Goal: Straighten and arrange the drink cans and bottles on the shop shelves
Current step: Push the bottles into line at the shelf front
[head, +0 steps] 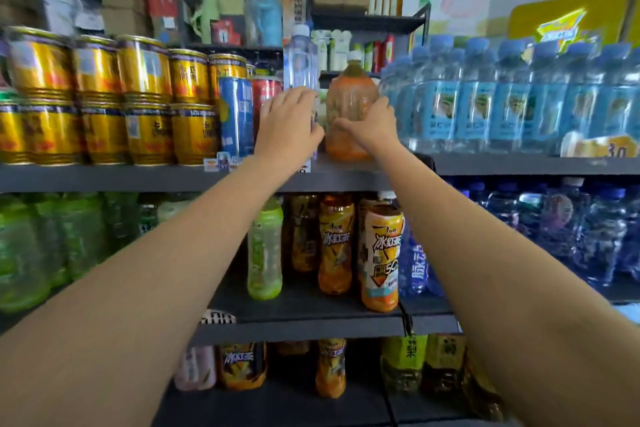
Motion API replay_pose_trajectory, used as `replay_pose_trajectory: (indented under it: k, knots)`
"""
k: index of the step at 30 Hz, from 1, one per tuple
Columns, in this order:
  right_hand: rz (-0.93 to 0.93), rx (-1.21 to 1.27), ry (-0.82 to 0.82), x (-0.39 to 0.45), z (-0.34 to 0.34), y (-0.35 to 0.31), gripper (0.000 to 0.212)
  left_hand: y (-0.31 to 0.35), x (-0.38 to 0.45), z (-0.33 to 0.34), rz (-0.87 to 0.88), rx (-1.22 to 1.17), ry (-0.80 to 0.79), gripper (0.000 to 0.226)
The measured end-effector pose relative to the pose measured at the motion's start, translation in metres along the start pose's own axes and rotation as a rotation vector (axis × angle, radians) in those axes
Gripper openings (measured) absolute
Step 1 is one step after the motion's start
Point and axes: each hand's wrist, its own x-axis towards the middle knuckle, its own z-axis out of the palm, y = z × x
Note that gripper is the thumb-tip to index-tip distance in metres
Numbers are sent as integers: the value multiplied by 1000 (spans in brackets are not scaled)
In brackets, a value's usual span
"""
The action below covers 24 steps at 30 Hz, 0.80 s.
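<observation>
On the top shelf (346, 177) an orange drink bottle (349, 104) with a white cap stands upright. My right hand (372, 126) grips its lower right side. My left hand (289, 128) is curled round a tall clear water bottle (300, 59) with a white cap, just left of the orange one. The clear bottle's lower part is hidden behind my hand. A blue can (236, 114) and a red can (265, 90) stand to the left of my left hand.
Stacked gold cans (104, 97) fill the top shelf's left; blue-labelled water bottles (502, 97) fill its right. The middle shelf (304, 326) holds green bottles (265, 250), orange tea bottles (381, 256) and blue bottles. More bottles stand below.
</observation>
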Motion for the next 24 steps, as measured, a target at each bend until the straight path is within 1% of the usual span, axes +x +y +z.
replay_pose_trajectory:
  k: [3,5,7,14,16,17,19,20,22,24]
  knots:
    - [-47,-35,17,27,6,-1,93,-3,21,9,-15,-40,8,47]
    - [-36,-55,17,42,11,-2,100,-4,33,15,-7,-72,-10,49]
    - [17,-56,1,55,17,-2,109,-6,43,18,17,-100,-28,51]
    - [272,47,33,79,30,-14,118,-16,55,29,19,-135,-75,52]
    - [293,53,65,78,33,-15,115,-22,53,32,0,-139,-125,55]
    - [291,65,95,76,33,-16,109,-24,52,33,-11,-141,-152,59]
    - [272,108,172,68,32,-18,96,-24,49,31,-26,-165,-205,70]
    - [263,124,205,62,30,-21,93,-24,49,30,-39,-188,-226,75]
    - [255,150,253,47,27,-31,97,-21,46,24,-63,-252,-248,81]
    - [239,160,327,29,22,-43,100,-15,38,16,-77,-343,-234,79]
